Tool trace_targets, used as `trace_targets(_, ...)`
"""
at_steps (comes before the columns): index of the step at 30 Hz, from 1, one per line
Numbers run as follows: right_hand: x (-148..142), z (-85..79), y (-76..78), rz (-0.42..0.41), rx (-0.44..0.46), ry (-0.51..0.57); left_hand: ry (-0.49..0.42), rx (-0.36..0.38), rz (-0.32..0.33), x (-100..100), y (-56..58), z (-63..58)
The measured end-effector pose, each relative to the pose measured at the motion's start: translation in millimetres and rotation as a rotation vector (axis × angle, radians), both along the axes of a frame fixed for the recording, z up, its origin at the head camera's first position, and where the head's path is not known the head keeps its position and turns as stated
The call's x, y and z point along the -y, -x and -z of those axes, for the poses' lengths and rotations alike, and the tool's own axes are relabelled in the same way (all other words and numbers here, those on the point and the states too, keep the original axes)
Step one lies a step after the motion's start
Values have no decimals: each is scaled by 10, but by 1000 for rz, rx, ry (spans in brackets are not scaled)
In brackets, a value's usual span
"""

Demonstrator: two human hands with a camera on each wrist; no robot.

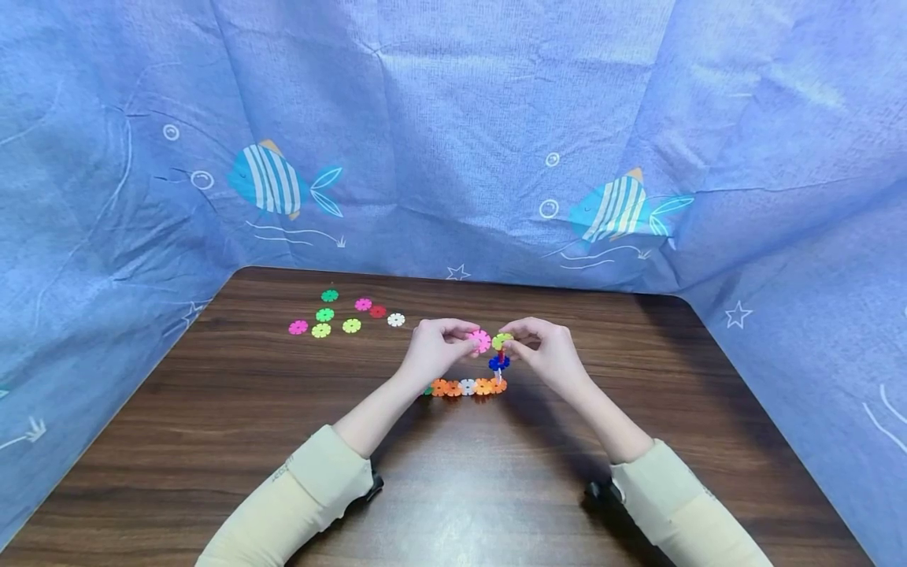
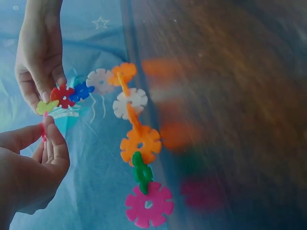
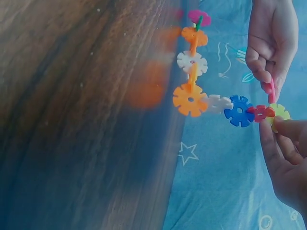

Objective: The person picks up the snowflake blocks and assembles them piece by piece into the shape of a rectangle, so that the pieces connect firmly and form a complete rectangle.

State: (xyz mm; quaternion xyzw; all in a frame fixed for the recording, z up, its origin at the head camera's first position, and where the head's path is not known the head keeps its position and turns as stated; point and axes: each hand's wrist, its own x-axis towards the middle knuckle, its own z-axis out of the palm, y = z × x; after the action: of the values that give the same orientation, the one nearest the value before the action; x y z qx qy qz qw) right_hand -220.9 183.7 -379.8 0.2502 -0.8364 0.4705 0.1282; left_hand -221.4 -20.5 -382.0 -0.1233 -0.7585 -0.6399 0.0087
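My left hand (image 1: 434, 348) pinches a pink flower-shaped snap disc (image 1: 479, 340) between thumb and fingers. Facing it, my right hand (image 1: 551, 350) pinches a yellow-green disc (image 1: 501, 340) at the top of an upright column. Below that disc come a red disc (image 3: 263, 113), a blue disc (image 3: 239, 111) and a white disc (image 3: 218, 103). The column rises from the right end of a row of joined discs, with an orange disc (image 3: 190, 99) at the corner. Farther along the row, the left wrist view shows a green disc (image 2: 142, 172) and a magenta disc (image 2: 148, 204). The pink disc's edge is right at the yellow-green one.
Loose discs lie at the back left of the brown wooden table (image 1: 234, 441), among them a white disc (image 1: 396, 320), a red disc (image 1: 379, 312) and several green, pink and yellow ones. A blue fish-print curtain (image 1: 453, 118) hangs behind the table and along its sides.
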Motion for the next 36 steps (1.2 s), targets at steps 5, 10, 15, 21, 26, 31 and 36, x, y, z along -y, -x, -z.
trace_targets(5, 15, -22, -26, 19, -68, -27, -60, 50, 11, -8, -13, -31)
trace_targets(10, 35, -53, -57, 23, -117, -35, -56, 100, 25, -12, -79, -105)
trace_targets(15, 68, -96, -108, 12, -146, -47, -93, 121, 30, -14, -135, -157)
trace_targets(21, 22, -46, -67, 8, -213, -40, -134, 136, 10, -34, -107, -95)
trace_targets(26, 10, -21, -77, -11, -239, -45, -166, 186, -12, -48, -143, -93)
trace_targets(31, 53, -74, -155, -24, -246, -41, -213, 248, -12, -58, -180, -91)
trace_targets(36, 119, -209, -293, -42, -258, -28, -219, 287, -10, -50, -208, -109)
